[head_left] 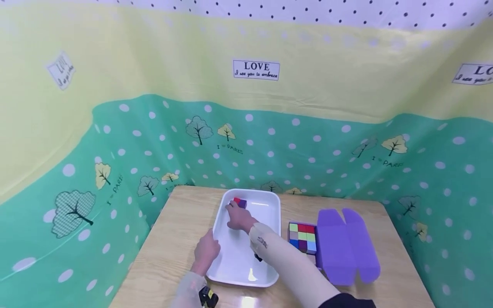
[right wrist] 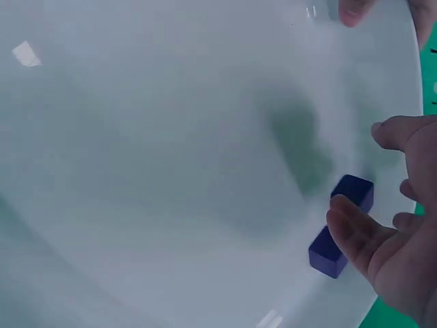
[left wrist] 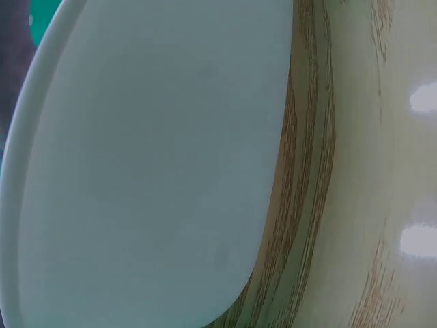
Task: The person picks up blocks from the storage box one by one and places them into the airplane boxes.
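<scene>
In the head view a white tray [head_left: 246, 273] lies on the table, and my right hand [head_left: 239, 217] reaches into its far left part. A red block [head_left: 236, 199] and a dark purple block [head_left: 242, 204] sit there, just past my fingertips. Two dark blue-purple block faces [right wrist: 329, 254] show in the right wrist view, partly covered by the fingers of my right hand, whose thumb is spread apart from them. My left hand [head_left: 206, 251] grips the tray's left rim, thumb inside and fingers outside. The left wrist view shows only the tray and wood.
Right of the tray stands a purple box [head_left: 340, 252] with its flaps folded out to the right. Its compartment holds several coloured blocks [head_left: 302, 235] in rows. A patterned green and yellow curtain [head_left: 269, 145] hangs around the wooden table [head_left: 165, 239].
</scene>
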Demonstrator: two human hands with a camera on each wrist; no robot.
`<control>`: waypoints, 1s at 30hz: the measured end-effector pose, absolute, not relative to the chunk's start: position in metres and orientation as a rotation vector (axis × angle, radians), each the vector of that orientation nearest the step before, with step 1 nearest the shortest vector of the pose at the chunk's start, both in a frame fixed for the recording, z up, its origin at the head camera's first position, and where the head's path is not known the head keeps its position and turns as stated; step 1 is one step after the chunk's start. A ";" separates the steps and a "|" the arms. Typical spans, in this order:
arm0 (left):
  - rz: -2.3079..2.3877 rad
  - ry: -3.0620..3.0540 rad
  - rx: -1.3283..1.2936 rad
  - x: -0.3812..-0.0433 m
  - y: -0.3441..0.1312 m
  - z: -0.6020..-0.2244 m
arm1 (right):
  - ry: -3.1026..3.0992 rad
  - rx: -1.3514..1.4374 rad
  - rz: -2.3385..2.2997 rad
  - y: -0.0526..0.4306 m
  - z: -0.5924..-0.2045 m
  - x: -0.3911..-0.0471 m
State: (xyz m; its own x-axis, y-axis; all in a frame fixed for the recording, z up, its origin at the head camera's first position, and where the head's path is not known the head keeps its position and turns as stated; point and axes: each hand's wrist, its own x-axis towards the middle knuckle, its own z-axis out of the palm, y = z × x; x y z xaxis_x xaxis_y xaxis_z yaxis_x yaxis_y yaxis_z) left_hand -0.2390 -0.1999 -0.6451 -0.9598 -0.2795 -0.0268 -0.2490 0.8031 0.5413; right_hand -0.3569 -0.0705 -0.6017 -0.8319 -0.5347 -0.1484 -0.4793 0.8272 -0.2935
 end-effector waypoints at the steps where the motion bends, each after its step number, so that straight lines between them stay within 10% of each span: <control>1: -0.864 -2.926 0.417 -0.238 -0.198 -0.646 | 2.788 -0.765 -0.321 -0.072 -0.606 -0.358; 30: -0.870 -2.909 0.438 -0.236 -0.200 -0.648 | 2.852 -0.868 -0.221 -0.085 -0.640 -0.370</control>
